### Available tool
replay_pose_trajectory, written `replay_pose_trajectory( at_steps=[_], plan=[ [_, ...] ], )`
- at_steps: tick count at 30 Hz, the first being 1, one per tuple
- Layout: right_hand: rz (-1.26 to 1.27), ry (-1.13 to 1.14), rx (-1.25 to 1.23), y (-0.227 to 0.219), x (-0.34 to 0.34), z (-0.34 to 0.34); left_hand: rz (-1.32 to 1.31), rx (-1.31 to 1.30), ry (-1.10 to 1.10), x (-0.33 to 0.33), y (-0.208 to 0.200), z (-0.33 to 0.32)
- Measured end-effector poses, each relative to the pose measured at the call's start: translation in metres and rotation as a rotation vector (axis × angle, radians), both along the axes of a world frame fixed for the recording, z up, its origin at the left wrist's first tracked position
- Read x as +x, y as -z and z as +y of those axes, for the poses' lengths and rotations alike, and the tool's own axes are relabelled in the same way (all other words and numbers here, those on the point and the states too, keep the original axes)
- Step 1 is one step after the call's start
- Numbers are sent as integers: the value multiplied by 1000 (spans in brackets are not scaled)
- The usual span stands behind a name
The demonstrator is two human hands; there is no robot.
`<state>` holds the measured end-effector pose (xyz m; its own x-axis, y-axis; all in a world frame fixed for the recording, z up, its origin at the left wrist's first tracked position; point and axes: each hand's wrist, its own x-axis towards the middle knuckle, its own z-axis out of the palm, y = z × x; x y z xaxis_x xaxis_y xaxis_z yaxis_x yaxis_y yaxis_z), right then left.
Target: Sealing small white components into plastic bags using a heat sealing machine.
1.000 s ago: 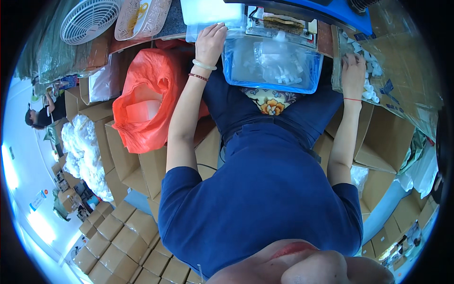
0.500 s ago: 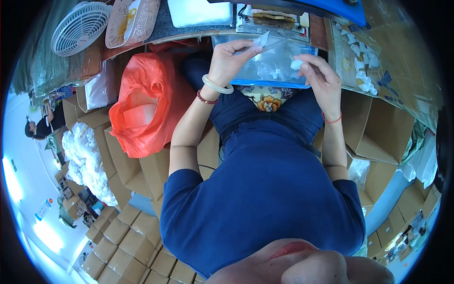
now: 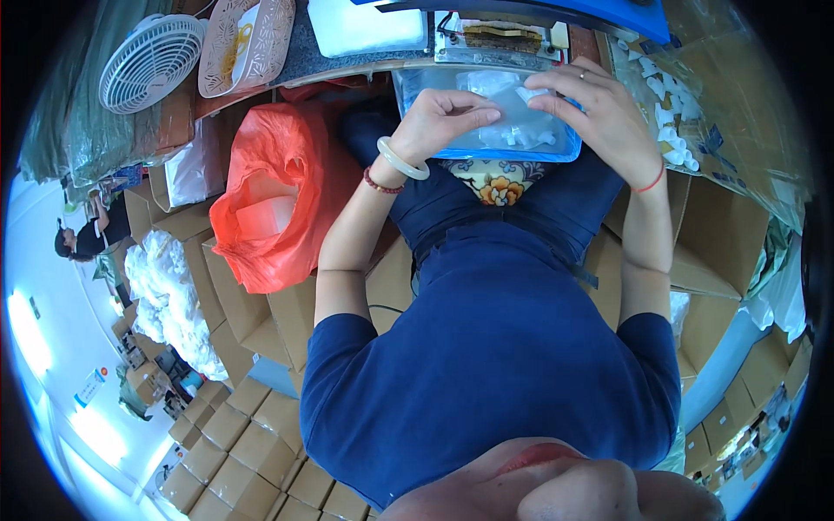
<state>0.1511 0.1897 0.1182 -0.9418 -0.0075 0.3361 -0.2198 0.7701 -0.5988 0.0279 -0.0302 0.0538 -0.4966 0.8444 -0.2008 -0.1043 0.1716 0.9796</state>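
Observation:
Over a blue-rimmed clear tray on my lap, both hands work close together. My left hand has its thumb and forefinger pressed together; whether anything is between them, I cannot make out. Between the thumb and fingers of my right hand, at the tray's far right corner, is a small white piece. Small clear plastic bags with pale contents lie inside the tray, below the fingertips.
A metal device stands at the bench edge beyond the tray. Small white pieces are scattered on the right-hand table. To my left are an open red plastic bag, a patterned basket and a white fan. Cardboard boxes surround me.
My left hand has come down nearer the tray, and the small clear bag it held up no longer shows in it. My right hand has moved up and slightly left with its white piece.

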Motion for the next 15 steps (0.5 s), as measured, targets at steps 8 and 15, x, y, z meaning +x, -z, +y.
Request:
replay_pose_trajectory(
  at_steps=[8, 15],
  plan=[
    [-204, 400, -81, 38, -3, 12, -694, 102, -85, -10, 50, 18],
    [-562, 1061, 446, 42, 58, 51, -680, 146, -194, -33, 48, 42]
  ],
)
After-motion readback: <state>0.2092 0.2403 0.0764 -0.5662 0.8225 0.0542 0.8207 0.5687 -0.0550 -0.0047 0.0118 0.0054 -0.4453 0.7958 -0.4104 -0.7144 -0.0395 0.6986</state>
